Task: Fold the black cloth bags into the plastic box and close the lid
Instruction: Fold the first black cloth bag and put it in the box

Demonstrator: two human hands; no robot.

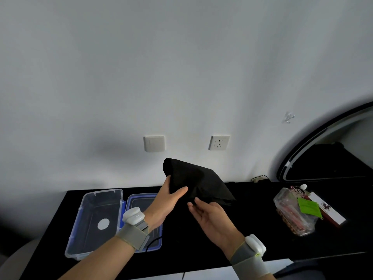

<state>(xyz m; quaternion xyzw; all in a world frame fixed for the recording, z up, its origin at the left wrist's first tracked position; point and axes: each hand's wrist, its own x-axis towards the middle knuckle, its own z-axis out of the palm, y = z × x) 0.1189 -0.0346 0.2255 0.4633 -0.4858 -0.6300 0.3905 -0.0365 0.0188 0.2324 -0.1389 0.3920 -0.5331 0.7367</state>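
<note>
A black cloth bag (198, 182), partly folded, is held up above the black table (252, 229). My left hand (167, 201) grips its left edge with the thumb across the front. My right hand (210, 217) is under the lower edge, palm up, fingertips touching the cloth. The clear plastic box (96, 221) with blue clips stands open at the table's left. Its blue-rimmed lid (141, 201) lies flat beside it on the right, partly hidden by my left forearm.
A clear plastic packet with a green label (294, 211) and a white and dark red carton (327, 211) lie at the table's right. A mirror (323, 158) leans at the far right. Wall sockets (219, 142) sit behind the table.
</note>
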